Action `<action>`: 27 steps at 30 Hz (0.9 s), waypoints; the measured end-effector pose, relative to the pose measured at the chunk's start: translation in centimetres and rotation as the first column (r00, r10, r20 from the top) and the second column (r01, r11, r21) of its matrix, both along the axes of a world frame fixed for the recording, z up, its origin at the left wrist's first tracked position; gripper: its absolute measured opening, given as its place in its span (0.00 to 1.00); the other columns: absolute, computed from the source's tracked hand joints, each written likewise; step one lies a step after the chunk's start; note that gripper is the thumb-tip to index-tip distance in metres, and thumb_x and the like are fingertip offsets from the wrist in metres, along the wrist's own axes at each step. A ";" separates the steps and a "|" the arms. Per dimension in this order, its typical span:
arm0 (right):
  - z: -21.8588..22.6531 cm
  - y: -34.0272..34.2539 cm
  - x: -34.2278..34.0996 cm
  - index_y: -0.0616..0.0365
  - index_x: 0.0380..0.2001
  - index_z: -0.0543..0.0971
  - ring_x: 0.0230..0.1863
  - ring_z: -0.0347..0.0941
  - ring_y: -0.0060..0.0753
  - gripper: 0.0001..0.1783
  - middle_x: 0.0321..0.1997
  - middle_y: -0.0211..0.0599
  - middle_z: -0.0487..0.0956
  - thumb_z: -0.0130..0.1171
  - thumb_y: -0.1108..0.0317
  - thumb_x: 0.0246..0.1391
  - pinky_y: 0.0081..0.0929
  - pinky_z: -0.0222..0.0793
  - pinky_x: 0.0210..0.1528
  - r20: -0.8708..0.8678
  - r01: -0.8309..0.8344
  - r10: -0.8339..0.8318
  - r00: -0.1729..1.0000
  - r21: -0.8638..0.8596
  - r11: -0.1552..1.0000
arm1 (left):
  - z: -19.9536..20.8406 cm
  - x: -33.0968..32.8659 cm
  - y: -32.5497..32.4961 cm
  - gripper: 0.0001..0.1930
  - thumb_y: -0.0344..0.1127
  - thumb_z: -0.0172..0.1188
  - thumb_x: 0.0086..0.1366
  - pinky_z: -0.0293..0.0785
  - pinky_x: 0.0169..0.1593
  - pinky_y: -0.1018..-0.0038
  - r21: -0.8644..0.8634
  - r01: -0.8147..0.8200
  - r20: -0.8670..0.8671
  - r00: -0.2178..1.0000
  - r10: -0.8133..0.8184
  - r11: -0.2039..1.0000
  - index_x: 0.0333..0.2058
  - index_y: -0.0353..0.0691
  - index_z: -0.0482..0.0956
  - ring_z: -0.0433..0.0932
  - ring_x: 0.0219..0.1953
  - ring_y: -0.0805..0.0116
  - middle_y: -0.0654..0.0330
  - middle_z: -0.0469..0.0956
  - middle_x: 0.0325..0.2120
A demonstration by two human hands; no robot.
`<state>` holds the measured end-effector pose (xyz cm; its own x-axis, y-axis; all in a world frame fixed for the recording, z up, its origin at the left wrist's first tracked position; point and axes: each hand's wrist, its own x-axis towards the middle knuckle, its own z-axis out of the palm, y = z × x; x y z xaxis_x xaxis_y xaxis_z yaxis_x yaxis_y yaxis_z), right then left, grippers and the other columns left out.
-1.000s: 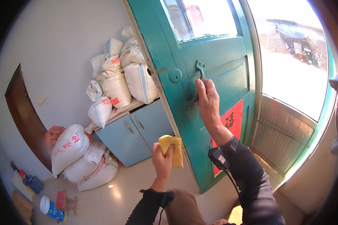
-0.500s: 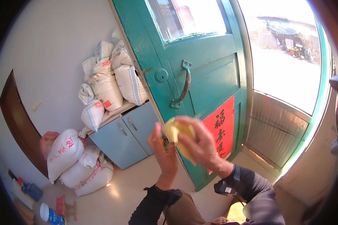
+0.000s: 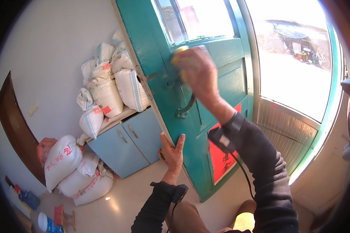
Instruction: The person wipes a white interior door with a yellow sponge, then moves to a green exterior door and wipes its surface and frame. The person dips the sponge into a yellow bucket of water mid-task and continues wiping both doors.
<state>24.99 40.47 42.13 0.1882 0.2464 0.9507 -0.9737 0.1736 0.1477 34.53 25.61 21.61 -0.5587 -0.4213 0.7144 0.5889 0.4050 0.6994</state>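
Note:
A green wooden door (image 3: 221, 73) stands open before me, with a glass pane in its upper part. My right hand (image 3: 201, 73), smeared by motion, is closed on a yellow cloth (image 3: 179, 58) and holds it to the door's face below the pane, over the top of the curved handle (image 3: 189, 104). Lower down, my left hand (image 3: 172, 156) grips the door's free edge. Its thumb lies on the front face, and its fingers are on the far side of the edge.
Several white sacks (image 3: 109, 93) are piled on a blue cabinet (image 3: 116, 149) at left; more sacks (image 3: 64, 161) lie on the floor. Red paper (image 3: 217, 155) with black writing hangs on the door. A small red stool (image 3: 59, 214) and a white-and-blue bucket (image 3: 46, 222) stand lower left.
My right hand has moved up and forward with the yellow cloth onto the door. My left hand has let go of the cloth's side and taken hold of the door edge.

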 end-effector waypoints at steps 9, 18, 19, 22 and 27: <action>1.8 3.8 -4.9 0.57 0.32 0.83 0.44 0.77 0.40 0.09 0.41 0.34 0.80 0.64 0.77 0.44 0.32 0.76 0.47 0.300 0.256 -0.233 0.925 -0.040 0.966 | -0.8 -0.4 -0.4 0.22 0.48 0.70 0.64 0.71 0.36 0.77 -0.076 -0.122 -0.028 0.992 0.120 0.990 0.43 0.40 0.69 0.75 0.31 0.77 0.68 0.77 0.28; 0.6 -2.2 3.8 0.47 0.37 0.80 0.46 0.77 0.40 0.09 0.40 0.33 0.75 0.62 0.71 0.50 0.36 0.75 0.47 -0.091 0.170 -0.146 0.985 0.366 0.915 | 0.1 0.3 0.2 0.20 0.42 0.69 0.66 0.73 0.38 0.77 0.009 0.090 -0.048 0.995 -0.089 0.996 0.45 0.39 0.68 0.75 0.31 0.78 0.64 0.78 0.32; 1.6 -1.8 3.3 0.47 0.37 0.80 0.44 0.77 0.42 0.09 0.40 0.35 0.76 0.62 0.71 0.50 0.37 0.75 0.45 -0.046 0.168 -0.161 0.986 0.275 0.947 | 0.1 0.4 0.2 0.20 0.41 0.69 0.66 0.73 0.38 0.77 0.054 0.177 -0.081 0.982 -0.172 0.983 0.45 0.38 0.68 0.75 0.32 0.78 0.63 0.78 0.32; 4.6 -1.2 1.3 0.48 0.35 0.81 0.41 0.78 0.46 0.08 0.38 0.36 0.78 0.61 0.72 0.50 0.40 0.76 0.38 0.144 -0.001 0.011 0.990 -0.064 0.998 | 0.1 0.5 0.2 0.19 0.39 0.69 0.66 0.74 0.38 0.77 0.041 0.104 -0.047 0.994 -0.102 0.994 0.45 0.38 0.68 0.75 0.33 0.78 0.63 0.78 0.33; 0.5 -2.8 4.2 0.56 0.36 0.80 0.42 0.78 0.42 0.13 0.40 0.35 0.79 0.63 0.80 0.45 0.34 0.76 0.42 0.021 0.101 -0.105 0.994 0.151 0.983 | 0.3 0.8 0.2 0.19 0.40 0.69 0.67 0.75 0.38 0.77 0.025 0.079 -0.011 0.997 -0.079 0.997 0.45 0.39 0.68 0.76 0.33 0.77 0.62 0.79 0.34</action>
<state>29.16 37.64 42.59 0.1775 0.0823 0.9807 -0.9559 0.2514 0.1519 35.31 25.86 21.94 -0.5839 -0.3946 0.7095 0.6252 0.3390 0.7030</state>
